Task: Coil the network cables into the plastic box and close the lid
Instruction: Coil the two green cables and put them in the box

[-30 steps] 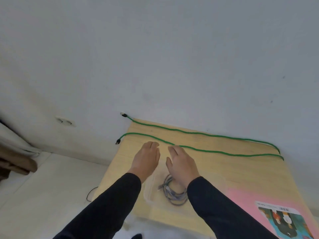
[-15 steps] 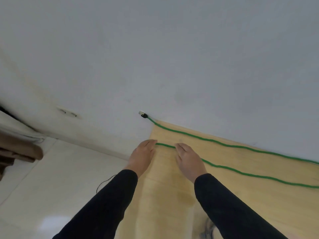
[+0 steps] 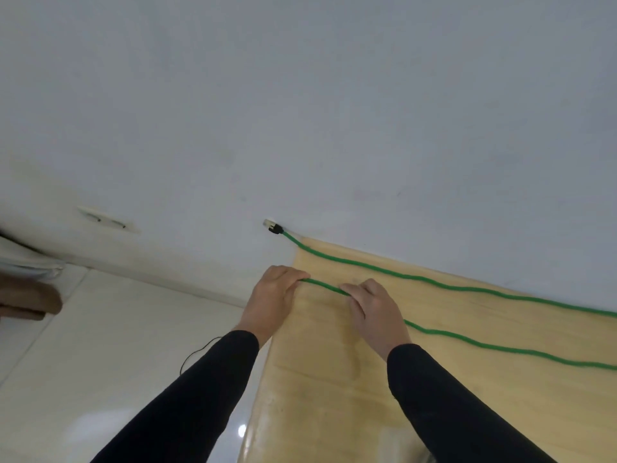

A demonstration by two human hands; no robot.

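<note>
A green network cable point(image 3: 467, 289) lies in two long runs across the pale wooden table point(image 3: 334, 379). Its far run ends in a black plug point(image 3: 274, 227) that pokes past the table's back left corner against the wall. My left hand point(image 3: 272, 302) is closed on the near run's end at the table's left edge, and the plug there is hidden under the fingers. My right hand point(image 3: 374, 309) pinches the same near run a short way to the right. The plastic box is out of view.
A white wall rises right behind the table. To the left lies a pale tiled floor point(image 3: 83, 345) with a thin black wire point(image 3: 197, 354) on it. A brown object point(image 3: 26, 300) sits at the far left edge.
Both hands left the plastic box with grey cable, reached forward to the near green run and closed on it. The view swung left, and the box dropped out of sight.
</note>
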